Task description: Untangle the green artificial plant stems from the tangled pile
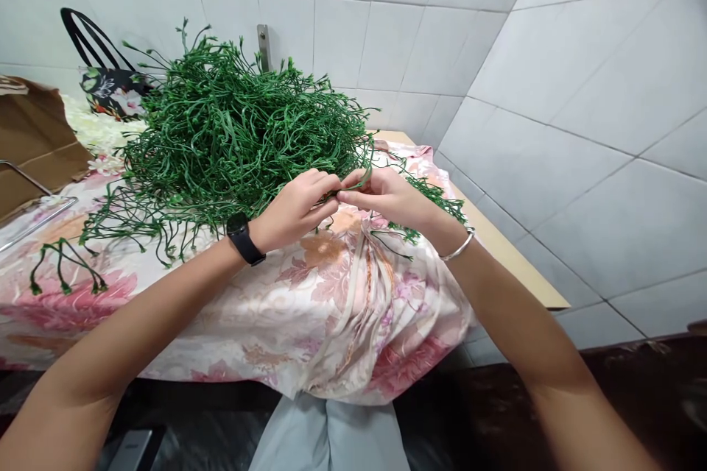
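Observation:
A large heap of green artificial stems (248,125) with small branching tips lies on the flowered cloth (265,302). At the heap's front right edge my two hands meet, fingertips close together. My left hand (301,206), with a black watch at its wrist, pinches a thin green artificial stem (361,180). On the other side, my right hand (395,195), with a silver bangle at its wrist, has thumb and fingers closed on the same stem. Part of the stem is hidden behind the fingers. Smaller bunches of stems (434,191) lie behind my right wrist.
Loose stems (69,265) lie at the left. Behind them are white artificial flowers (96,129), a black floral bag (113,92), brown cardboard (41,132) and a metal wire frame (41,221). A tiled wall (342,29) closes off the back and right. The bare board edge (511,257) shows at right.

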`<state>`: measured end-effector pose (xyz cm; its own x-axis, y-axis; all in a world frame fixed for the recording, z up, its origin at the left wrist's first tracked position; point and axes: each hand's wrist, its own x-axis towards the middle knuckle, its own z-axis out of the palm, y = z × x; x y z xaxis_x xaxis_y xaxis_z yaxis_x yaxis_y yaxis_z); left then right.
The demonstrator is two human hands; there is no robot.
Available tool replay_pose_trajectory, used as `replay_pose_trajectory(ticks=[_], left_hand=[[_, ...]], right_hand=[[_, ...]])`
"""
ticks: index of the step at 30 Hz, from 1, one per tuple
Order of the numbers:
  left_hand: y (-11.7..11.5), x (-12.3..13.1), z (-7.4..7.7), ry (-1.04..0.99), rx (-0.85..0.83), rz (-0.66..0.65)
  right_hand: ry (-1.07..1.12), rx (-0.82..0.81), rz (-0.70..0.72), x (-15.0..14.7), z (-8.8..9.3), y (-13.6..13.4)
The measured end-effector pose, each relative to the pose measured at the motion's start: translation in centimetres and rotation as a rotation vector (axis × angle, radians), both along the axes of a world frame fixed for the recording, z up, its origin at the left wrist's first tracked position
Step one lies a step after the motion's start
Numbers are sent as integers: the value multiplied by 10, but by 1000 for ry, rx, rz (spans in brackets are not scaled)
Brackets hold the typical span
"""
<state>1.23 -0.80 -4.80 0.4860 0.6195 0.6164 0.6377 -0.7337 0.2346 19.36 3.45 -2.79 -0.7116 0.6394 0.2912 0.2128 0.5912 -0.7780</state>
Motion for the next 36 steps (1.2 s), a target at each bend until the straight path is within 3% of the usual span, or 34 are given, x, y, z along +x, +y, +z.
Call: replay_pose_trajectory(ticks=[5, 11, 16, 21, 27, 32, 36], left_hand=[[1, 5, -4, 86, -5, 21], [0, 8, -5, 126, 46, 80], [-2, 11, -6, 120, 120, 93], [-7, 14, -5, 89, 187, 79], [-14, 15, -4, 208, 174, 126], [-12, 12, -6, 298, 142, 21], [-10, 12, -6, 391, 159, 62]], right_hand=[[-160, 35, -16, 8, 7, 0], [-199, -66, -8, -1, 3, -7], [-136, 148, -22, -10, -2, -12], [-87, 142, -64, -11, 0, -16], [-136, 75, -3, -8, 3, -18], [-334, 92, 88, -4, 5, -15], [-345, 127, 15, -6, 5, -16]])
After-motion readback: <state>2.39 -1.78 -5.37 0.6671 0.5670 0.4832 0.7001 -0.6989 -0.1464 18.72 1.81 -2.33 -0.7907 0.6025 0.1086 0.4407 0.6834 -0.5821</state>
